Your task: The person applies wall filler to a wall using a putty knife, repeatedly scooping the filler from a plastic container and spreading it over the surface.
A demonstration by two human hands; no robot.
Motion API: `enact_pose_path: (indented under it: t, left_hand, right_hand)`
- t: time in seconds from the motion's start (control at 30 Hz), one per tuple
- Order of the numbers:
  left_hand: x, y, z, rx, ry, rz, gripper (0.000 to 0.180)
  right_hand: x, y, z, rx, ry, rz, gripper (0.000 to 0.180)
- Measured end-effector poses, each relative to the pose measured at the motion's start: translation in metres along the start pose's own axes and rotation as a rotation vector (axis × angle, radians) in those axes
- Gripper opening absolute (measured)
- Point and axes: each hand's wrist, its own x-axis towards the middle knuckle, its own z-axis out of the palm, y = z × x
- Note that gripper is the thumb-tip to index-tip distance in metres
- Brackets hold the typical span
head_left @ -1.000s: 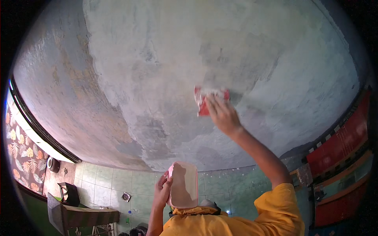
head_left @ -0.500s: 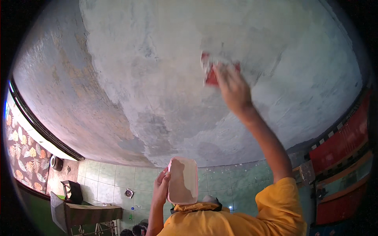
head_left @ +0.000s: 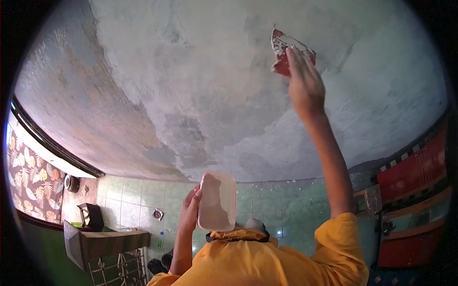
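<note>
High on a patchy grey-white plastered wall (head_left: 224, 100), my right hand (head_left: 307, 88) presses a red putty scraper (head_left: 282, 64) smeared with white paste. Its fingers lie over the flat scraper, and the arm is stretched far up. Down in front of my chest, my left hand (head_left: 191, 205) grips a shallow pink-rimmed plastic container (head_left: 228, 202) by its left side. The inside of the container is pale, with a shadow falling across it. My left thumb lies along the rim, while the other fingers are partly hidden behind it.
Green floor tiles (head_left: 260, 202) run along the wall's foot, with a small round dish (head_left: 158, 214) on them. A striped bench-like piece (head_left: 114, 243) and a black box (head_left: 90, 217) stand at lower left. Red-and-orange furniture (head_left: 412, 176) is at right, a leaf-patterned curtain (head_left: 36, 181) at far left.
My right hand and the scraper have moved up and to the right across the wall, and the scraper has turned. The container in my left hand appears slightly higher in the view.
</note>
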Motion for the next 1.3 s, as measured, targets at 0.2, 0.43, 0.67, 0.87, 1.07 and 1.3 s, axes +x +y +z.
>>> enact_pose_path:
  t: [0.2, 0.43, 0.67, 0.87, 1.07, 1.3]
  left_hand:
    - [0.005, -0.003, 0.009, -0.038, -0.003, -0.012, 0.054]
    - [0.002, -0.005, 0.001, -0.063, -0.027, -0.029, 0.056]
    - [-0.009, -0.003, -0.001, -0.077, 0.018, -0.022, 0.057]
    - [-0.021, -0.004, -0.016, -0.065, 0.055, -0.004, 0.06]
    - [-0.02, 0.002, -0.006, -0.044, 0.149, -0.028, 0.059]
    - [-0.002, -0.019, 0.017, -0.009, 0.094, 0.118, 0.059]
  right_hand:
    - [-0.157, -0.066, 0.055, 0.059, -0.343, 0.009, 0.051]
    - [-0.057, -0.083, 0.023, 0.192, -0.278, 0.012, 0.05]
    - [-0.119, -0.127, 0.083, 0.043, -0.3, -0.053, 0.049]
    - [-0.177, -0.153, 0.073, 0.331, -0.498, 0.079, 0.044]
    - [-0.175, -0.161, 0.002, 1.209, -0.614, 1.132, 0.028]
    - [-0.215, -0.188, -0.076, 1.635, -0.584, 1.88, 0.023]
